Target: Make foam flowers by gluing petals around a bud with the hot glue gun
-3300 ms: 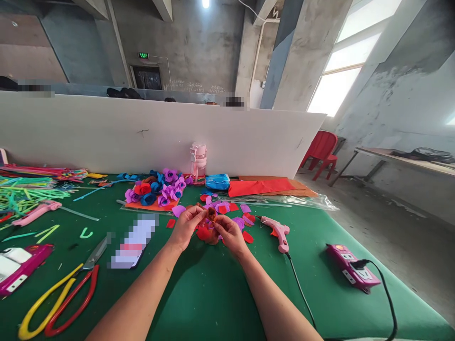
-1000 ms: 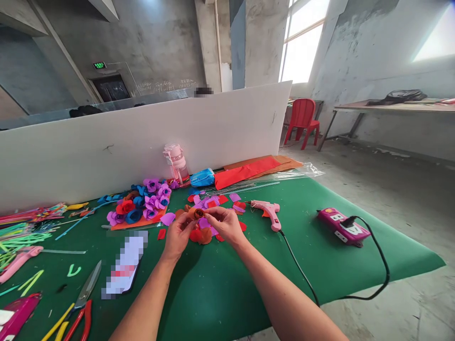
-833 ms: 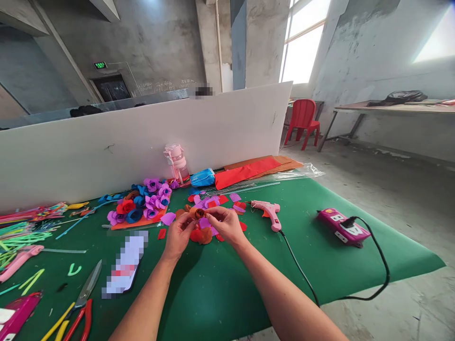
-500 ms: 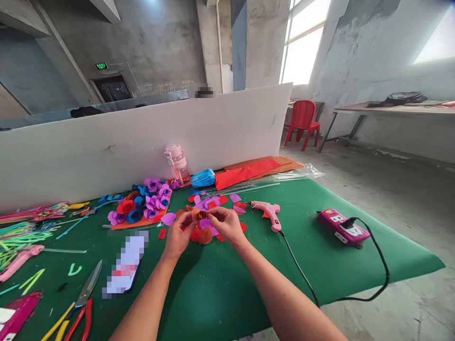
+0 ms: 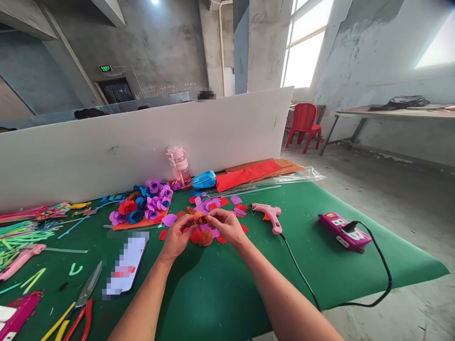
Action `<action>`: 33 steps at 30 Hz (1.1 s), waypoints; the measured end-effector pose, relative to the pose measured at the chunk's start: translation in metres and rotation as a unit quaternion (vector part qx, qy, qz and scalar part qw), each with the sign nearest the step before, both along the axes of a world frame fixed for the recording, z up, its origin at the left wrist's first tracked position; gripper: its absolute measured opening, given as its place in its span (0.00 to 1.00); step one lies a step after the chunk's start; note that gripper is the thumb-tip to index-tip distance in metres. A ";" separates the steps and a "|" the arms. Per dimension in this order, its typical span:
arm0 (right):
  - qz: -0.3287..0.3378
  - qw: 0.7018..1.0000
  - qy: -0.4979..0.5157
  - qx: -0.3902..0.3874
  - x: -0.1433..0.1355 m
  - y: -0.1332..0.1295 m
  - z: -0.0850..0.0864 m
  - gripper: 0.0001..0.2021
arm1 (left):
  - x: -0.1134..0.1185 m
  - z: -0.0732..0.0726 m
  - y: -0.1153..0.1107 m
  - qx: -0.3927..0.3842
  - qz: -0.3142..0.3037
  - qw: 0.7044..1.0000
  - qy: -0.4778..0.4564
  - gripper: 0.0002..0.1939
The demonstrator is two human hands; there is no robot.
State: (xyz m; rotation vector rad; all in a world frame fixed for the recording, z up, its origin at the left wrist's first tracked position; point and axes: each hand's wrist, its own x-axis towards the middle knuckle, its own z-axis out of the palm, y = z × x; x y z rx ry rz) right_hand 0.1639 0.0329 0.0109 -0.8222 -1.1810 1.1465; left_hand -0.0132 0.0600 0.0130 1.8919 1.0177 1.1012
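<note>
Between my two hands is a small orange-brown rolled flower (image 5: 201,218), held above the green table (image 5: 209,293). My left hand (image 5: 179,237) pinches its left side, and the fingers of my right hand (image 5: 226,226) are closed on its right side. Loose purple, red and brown petals (image 5: 205,238) lie under and around the hands. To the right rests a pink glue gun (image 5: 270,215) with a black cord. Finished purple, blue and red flowers (image 5: 135,216) are heaped at the left on an orange sheet.
A phone (image 5: 127,265), scissors (image 5: 87,286) and bundles of coloured strips (image 5: 31,232) lie at the left. A pink bottle (image 5: 179,166), a blue packet (image 5: 204,179) and red sheets (image 5: 245,175) stand or lie by the white board (image 5: 227,121). A magenta power strip (image 5: 344,230) is at the right.
The view has shifted slightly, so everything sits a little lower and further right. The fingers have turned the flower slightly, and both hands still hold it.
</note>
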 end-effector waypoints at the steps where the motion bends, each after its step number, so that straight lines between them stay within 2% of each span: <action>1: 0.000 1.000 0.002 0.002 0.000 0.000 0.000 0.15 | -0.001 -0.001 0.001 -0.002 -0.001 1.000 -0.001 0.13; 7: -0.007 0.999 -0.009 0.038 -0.001 -0.001 -0.001 0.14 | -0.002 -0.002 0.001 -0.014 -0.027 1.000 -0.008 0.14; 17: -0.082 0.978 -0.139 0.134 0.003 -0.007 0.005 0.11 | -0.003 0.002 0.000 -0.011 -0.045 0.999 -0.003 0.14; 25: 0.019 1.000 0.007 0.020 -0.001 -0.003 0.001 0.14 | -0.003 0.000 0.000 -0.015 -0.050 0.999 0.013 0.16; 33: 0.022 0.998 0.052 -0.010 -0.001 -0.006 0.006 0.15 | -0.003 0.002 -0.005 -0.003 -0.062 0.998 0.020 0.16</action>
